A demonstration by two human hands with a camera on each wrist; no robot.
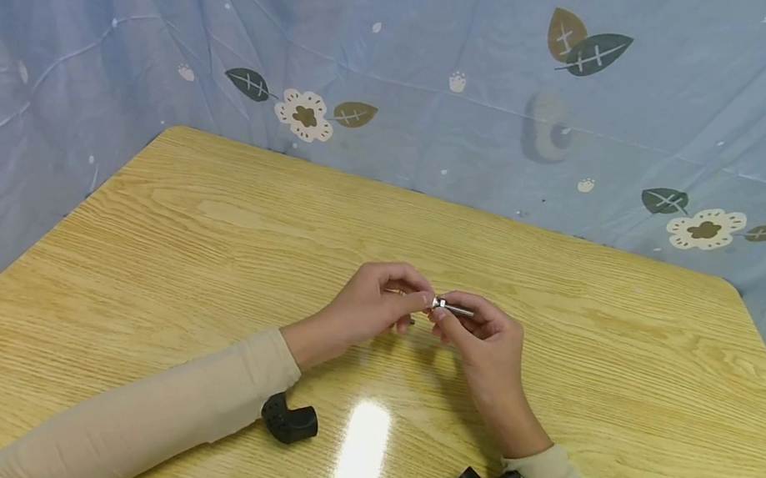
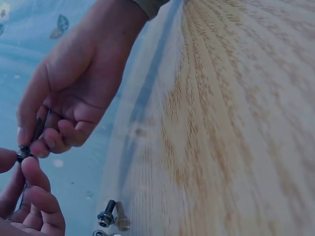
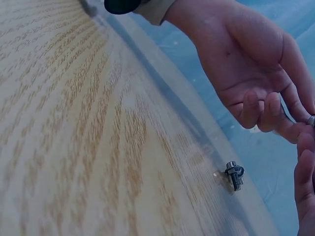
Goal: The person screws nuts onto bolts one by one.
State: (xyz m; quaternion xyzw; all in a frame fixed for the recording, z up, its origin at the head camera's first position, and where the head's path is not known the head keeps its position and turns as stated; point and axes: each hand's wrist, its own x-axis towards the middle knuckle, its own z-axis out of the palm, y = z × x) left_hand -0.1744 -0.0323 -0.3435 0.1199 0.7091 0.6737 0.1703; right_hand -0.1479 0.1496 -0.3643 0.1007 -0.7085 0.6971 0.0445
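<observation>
My left hand (image 1: 372, 305) and right hand (image 1: 489, 350) meet over the middle of the table. Thumb and fingers of both pinch a small silver bolt (image 1: 460, 310) with a hex nut-like part near its left end. Its thin shank points right, across my right fingers. In the left wrist view the joined fingertips surround the metal piece (image 2: 21, 155) and cover much of it. The right wrist view shows only a bit of the metal (image 3: 311, 120) at the frame's edge. On the table below lies a dark bolt (image 2: 106, 216) beside a second, paler bolt (image 2: 122, 220).
A coiled spring washer (image 2: 100, 233) shows near the bolts at the left wrist view's lower edge. The right wrist view has a bolt with a nut (image 3: 233, 174) on the wooden table (image 1: 241, 224). Blue patterned cloth (image 1: 416, 42) hangs behind the table.
</observation>
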